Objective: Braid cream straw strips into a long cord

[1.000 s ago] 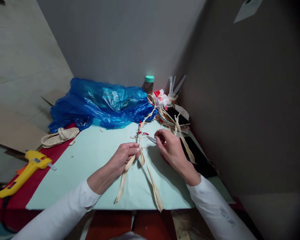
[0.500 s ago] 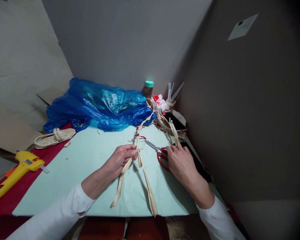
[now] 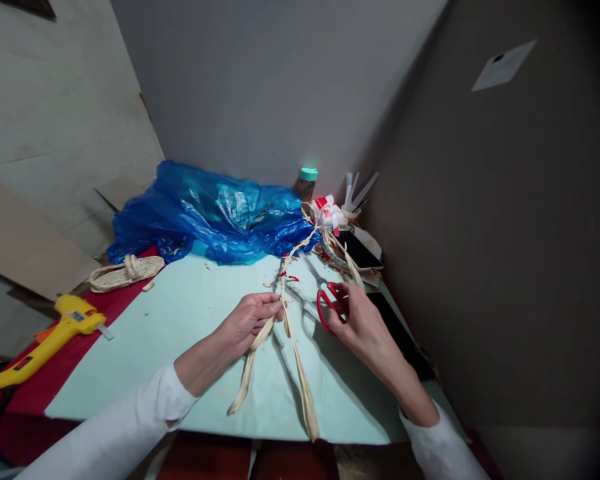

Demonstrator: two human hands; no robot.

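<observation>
My left hand (image 3: 250, 321) pinches a braided cord of dried plant fibre (image 3: 293, 253) near the middle of the table. Below the pinch two loose pale strips hang apart, a left strip (image 3: 245, 380) and a longer right strip (image 3: 304, 390). A bit of red tie (image 3: 291, 277) is round the cord just above the fingers. My right hand (image 3: 367, 320) holds red-handled scissors (image 3: 321, 308) off the table, fingers at the handle loops. Their blades point away from me and are blurred. Behind that hand lies a twisted bundle of pale fibre (image 3: 353, 267).
A blue plastic bag (image 3: 210, 213) fills the back of the table, beside a green-lidded jar (image 3: 307, 181). A yellow glue gun (image 3: 55, 340) and a woven sandal-shaped piece (image 3: 127, 272) lie at the left. Toward the right sit a tablet-like device (image 3: 361, 251) and a dark flat object (image 3: 400, 333).
My right hand has picked the scissors up from the table and turned with them. The left hand still pinches the cord. The whole view has shifted slightly.
</observation>
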